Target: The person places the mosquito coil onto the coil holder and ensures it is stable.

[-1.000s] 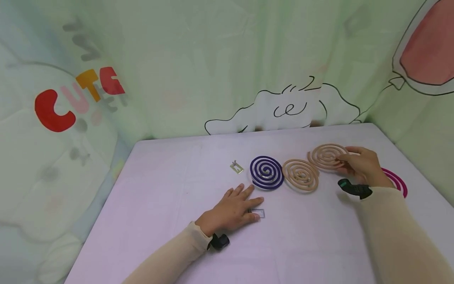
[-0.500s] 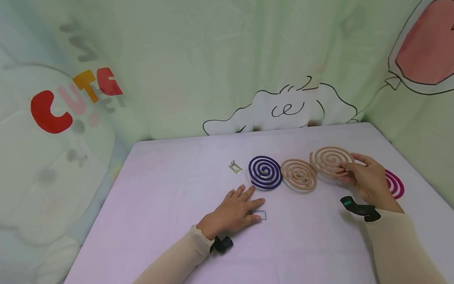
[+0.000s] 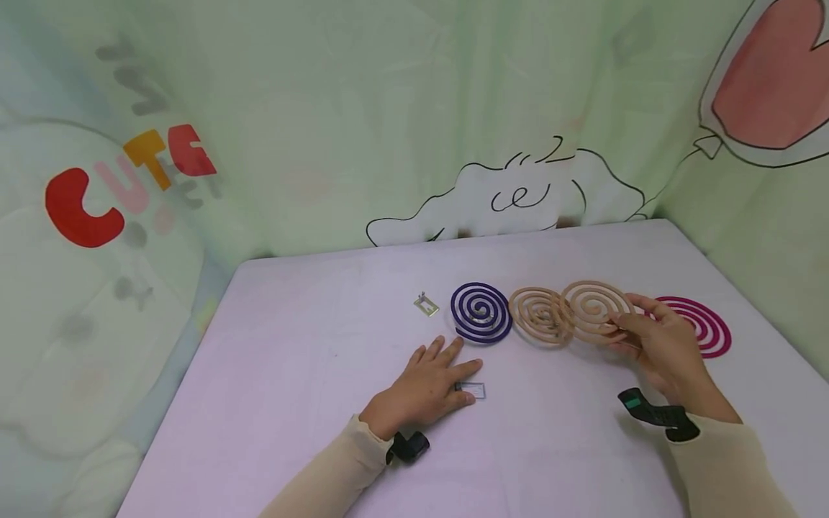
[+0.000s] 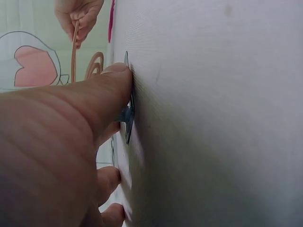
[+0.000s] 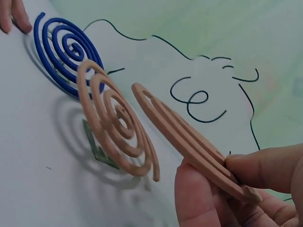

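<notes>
My right hand [image 3: 673, 352] pinches a tan mosquito coil [image 5: 189, 142] by its edge, thumb on one face and fingers on the other. The coil is tilted above the table. Left of it, a second tan mosquito coil [image 5: 87, 106] sits raised over a metal coil stand [image 5: 97, 153], apart from the held one in the right wrist view. Beside that is a dark blue mosquito coil [image 3: 481, 338], raised too. My left hand [image 3: 421, 392] lies with spread fingers on the table, its thumb touching a small flat metal coil stand [image 3: 476, 391], partly covered by the hand.
Behind the left hand stands another small metal coil stand [image 3: 426, 306]. A magenta mosquito coil [image 3: 715, 351] lies at the right, partly behind the right hand. A printed curtain [image 3: 324, 129] borders the white table [image 3: 291, 345] at the back and sides.
My right hand has brought the tan coil toward the front, so it now overlaps the second tan coil in the head view. More of the magenta coil shows. My left hand stays put.
</notes>
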A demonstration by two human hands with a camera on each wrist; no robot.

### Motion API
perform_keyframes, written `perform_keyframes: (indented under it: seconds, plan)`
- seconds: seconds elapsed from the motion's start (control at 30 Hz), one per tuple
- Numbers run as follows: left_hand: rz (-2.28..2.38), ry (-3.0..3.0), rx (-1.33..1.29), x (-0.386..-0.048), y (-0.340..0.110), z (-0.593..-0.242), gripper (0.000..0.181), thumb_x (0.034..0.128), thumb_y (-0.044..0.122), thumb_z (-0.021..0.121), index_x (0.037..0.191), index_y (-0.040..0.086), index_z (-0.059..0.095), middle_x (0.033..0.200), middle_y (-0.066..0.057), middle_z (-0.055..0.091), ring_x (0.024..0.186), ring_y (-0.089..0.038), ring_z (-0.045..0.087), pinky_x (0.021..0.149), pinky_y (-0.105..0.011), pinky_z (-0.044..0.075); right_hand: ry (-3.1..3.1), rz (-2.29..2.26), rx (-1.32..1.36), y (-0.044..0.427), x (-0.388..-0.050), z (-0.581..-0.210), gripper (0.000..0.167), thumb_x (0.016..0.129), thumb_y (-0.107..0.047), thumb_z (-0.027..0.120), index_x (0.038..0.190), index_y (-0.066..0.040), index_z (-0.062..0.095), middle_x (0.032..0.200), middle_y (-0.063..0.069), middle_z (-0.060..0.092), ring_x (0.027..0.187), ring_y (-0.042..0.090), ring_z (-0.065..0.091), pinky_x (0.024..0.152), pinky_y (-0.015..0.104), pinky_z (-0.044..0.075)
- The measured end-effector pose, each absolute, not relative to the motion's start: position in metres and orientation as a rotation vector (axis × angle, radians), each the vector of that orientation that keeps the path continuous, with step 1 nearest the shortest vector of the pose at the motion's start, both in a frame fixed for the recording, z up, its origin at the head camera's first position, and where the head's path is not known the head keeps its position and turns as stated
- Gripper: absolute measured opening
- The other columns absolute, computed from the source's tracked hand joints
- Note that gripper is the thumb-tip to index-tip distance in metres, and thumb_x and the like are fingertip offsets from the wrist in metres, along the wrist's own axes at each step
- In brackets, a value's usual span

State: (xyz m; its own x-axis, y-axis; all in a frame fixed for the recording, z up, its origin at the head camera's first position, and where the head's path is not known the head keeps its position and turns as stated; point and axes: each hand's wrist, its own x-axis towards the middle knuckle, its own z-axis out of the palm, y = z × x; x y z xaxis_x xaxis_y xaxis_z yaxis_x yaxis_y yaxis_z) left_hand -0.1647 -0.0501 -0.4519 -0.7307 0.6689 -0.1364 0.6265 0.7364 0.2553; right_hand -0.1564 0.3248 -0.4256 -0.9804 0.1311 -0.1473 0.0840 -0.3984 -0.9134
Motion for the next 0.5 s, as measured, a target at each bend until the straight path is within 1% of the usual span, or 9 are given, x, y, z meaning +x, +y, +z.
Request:
perform_keyframes:
  seconds: [0.3,0.5]
  plan:
    - [0.306,2.707,1.008,-0.163,-0.049,-0.451,0.059,0.1059,0.051,0.053,0.161,0.038,0.039,0.174,-0.007,0.018,0.160,-0.035,0.013,0.126,-0.057,0.019,-1.762,2.595,-0.259,0.308,-0.141,-0.427,0.031,0.103,-0.003,0.064,0.128,-0.014,0.049,0.094,0.001,0.075,0.076,0.014,0.075,0.061,0.028,0.061]
    - [0.313,2.708,1.008,-0.163,-0.049,-0.450,0.058,0.1059,0.051,0.054,0.161,0.037,0.040,0.174,-0.008,0.019,0.160,-0.036,0.014,0.125,-0.058,0.019,-1.897,2.579,-0.154,0.292,-0.139,-0.428,0.029,0.105,-0.005,0.061,0.129,-0.017,0.050,0.098,-0.001,0.076,0.076,0.013,0.074,0.062,0.029,0.061]
